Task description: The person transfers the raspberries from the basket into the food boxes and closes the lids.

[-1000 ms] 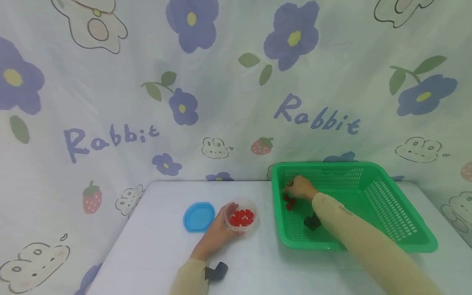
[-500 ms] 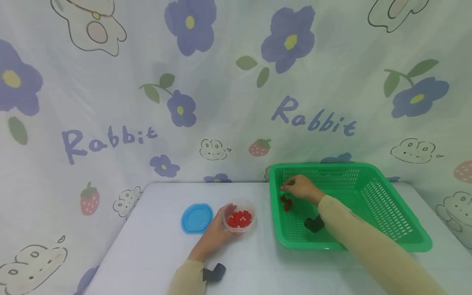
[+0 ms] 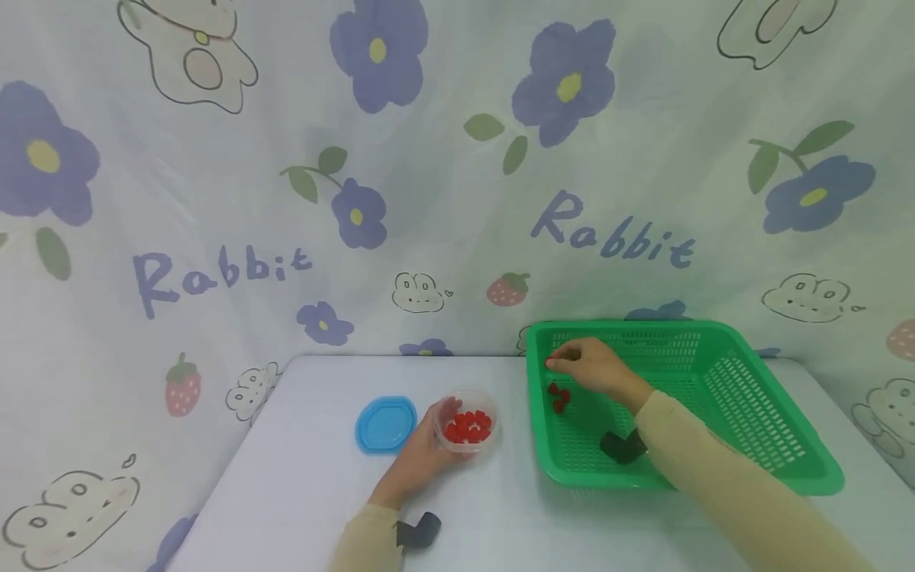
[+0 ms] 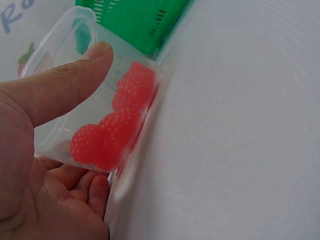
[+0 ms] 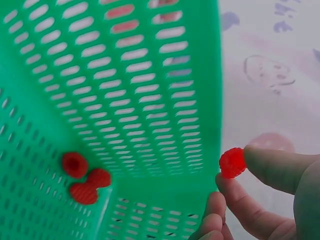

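**Right hand (image 3: 592,367): one raspberry (image 5: 232,162) pinched at basket (image 3: 541,433) rim**

Head view: The cup (image 3: 488,403) is found leftward of the pinch and nearer the wearer, held by the left hand (image 3: 418,461), the nearer one to it. The two are parted by the basket's left wall and a strip of table (image 3: 515,449). The lid (image 3: 386,425) is noted left of the cup.

Left wrist view: The cup is wrapped by thumb and fingers; cup raspberries (image 4: 132,90) are seen low inside.

Right wrist view: The raspberry is held between thumb and fingertip, seen beside the rim; its clearance cannot be told. No clear long axis is shown. Three loose raspberries (image 5: 99,178) are found inside the basket.
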`<control>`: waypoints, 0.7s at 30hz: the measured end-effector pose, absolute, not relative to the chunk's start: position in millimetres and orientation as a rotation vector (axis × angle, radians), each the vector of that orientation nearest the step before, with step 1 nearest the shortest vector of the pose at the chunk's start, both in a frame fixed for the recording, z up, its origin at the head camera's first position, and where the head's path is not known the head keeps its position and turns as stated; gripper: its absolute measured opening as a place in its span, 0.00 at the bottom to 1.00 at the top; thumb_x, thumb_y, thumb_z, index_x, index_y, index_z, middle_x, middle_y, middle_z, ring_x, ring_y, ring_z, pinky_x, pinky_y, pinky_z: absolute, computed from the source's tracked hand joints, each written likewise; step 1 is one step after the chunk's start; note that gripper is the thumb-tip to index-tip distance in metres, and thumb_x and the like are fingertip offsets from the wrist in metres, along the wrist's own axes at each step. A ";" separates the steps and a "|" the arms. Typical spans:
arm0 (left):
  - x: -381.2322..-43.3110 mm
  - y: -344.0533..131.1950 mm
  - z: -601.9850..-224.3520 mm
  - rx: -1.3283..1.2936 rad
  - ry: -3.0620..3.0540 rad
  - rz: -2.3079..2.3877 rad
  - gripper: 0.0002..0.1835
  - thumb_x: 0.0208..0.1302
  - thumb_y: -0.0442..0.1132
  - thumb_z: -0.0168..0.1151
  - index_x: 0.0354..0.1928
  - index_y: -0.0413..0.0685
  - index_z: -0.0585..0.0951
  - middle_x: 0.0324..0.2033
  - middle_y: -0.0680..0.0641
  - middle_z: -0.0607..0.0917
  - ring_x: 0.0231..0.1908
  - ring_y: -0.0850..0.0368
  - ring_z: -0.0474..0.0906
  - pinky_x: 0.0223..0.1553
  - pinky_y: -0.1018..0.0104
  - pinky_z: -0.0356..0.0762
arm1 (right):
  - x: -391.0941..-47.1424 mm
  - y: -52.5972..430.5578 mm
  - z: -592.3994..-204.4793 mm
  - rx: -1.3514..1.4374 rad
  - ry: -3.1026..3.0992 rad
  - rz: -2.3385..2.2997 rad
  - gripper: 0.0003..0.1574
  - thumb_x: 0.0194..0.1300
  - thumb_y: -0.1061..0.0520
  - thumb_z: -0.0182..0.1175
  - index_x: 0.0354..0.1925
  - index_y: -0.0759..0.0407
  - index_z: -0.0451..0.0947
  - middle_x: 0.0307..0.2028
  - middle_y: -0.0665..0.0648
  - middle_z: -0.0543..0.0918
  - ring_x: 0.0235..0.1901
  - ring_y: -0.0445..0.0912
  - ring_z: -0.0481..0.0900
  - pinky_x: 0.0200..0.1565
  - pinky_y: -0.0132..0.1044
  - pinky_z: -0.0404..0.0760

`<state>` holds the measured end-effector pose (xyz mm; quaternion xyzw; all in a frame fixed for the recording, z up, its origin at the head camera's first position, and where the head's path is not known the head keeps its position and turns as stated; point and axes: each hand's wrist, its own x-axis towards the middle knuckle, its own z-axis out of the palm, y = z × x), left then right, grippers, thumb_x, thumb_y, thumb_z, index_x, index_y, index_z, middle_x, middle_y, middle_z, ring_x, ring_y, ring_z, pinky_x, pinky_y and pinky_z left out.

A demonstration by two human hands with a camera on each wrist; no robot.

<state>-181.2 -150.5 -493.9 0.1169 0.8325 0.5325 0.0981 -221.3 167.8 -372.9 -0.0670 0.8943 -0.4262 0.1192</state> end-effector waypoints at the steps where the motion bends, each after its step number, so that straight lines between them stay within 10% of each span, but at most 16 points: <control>1: -180.9 -150.5 -493.9 0.342 2.462 1.579 0.51 0.53 0.47 0.79 0.76 0.55 0.59 0.71 0.50 0.69 0.71 0.44 0.62 0.63 0.39 0.70 | -219.3 167.2 -371.1 -0.202 2.618 -1.245 0.23 0.74 0.47 0.58 0.57 0.60 0.80 0.58 0.64 0.79 0.60 0.61 0.74 0.57 0.58 0.75; 21: -179.5 -152.1 -495.3 0.355 2.458 1.582 0.51 0.53 0.50 0.78 0.76 0.58 0.60 0.71 0.53 0.69 0.72 0.46 0.60 0.64 0.38 0.69 | -177.8 152.9 -353.2 -0.301 2.632 -1.391 0.16 0.72 0.51 0.61 0.52 0.59 0.82 0.35 0.53 0.85 0.33 0.46 0.82 0.41 0.42 0.78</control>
